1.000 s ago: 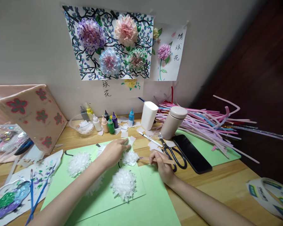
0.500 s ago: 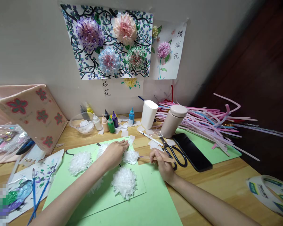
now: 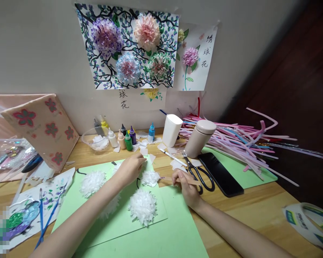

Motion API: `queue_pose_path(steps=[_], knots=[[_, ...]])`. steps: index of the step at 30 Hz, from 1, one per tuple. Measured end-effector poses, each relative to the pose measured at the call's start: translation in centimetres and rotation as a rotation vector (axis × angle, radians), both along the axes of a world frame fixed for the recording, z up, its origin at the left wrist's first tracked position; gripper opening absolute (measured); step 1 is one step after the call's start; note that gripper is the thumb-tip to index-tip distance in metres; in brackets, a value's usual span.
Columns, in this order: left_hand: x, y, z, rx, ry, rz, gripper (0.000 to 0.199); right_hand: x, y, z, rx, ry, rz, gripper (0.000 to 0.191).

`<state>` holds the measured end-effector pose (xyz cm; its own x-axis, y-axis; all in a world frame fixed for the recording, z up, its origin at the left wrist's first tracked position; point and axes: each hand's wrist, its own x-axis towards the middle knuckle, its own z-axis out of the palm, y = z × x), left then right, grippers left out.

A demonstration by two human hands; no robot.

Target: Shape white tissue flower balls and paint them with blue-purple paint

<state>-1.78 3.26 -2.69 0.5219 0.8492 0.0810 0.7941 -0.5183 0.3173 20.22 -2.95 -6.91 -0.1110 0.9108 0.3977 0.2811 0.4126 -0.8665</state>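
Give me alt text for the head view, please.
A person's right hand grips a flat tan stick, its tip close to a small white flower on a green sheet, while the left hand is just left of the flower. Larger white flowers lie nearby; scissors and a phone lie farther right.

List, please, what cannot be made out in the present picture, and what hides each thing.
All in the head view:
- Whether the left hand holds anything: its fingertips are hidden by the hand itself.
- One white paper flower: partly covered by the left forearm.
- Middle of the flat stick: hidden by the right hand.
- Paint palette: left part masked by pixel blocks.
- Tape roll: cut off by the right edge.
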Motion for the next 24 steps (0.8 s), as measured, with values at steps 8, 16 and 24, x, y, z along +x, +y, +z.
queue_pose_path(steps=[8, 16, 24], knots=[[0.7, 0.1, -1.0, 0.041, 0.098, 0.056, 0.014, 0.0, 0.0, 0.1, -0.004, -0.007, 0.008, 0.043], [0.8, 0.8, 0.2, -0.012, 0.182, 0.018, 0.014, 0.1, 0.1, -0.1, -0.002, 0.005, 0.014, 0.043], [2.1, 2.8, -0.6, -0.134, 0.167, 0.18, 0.012, 0.1, 0.1, -0.1, -0.008, 0.044, 0.022, 0.042]])
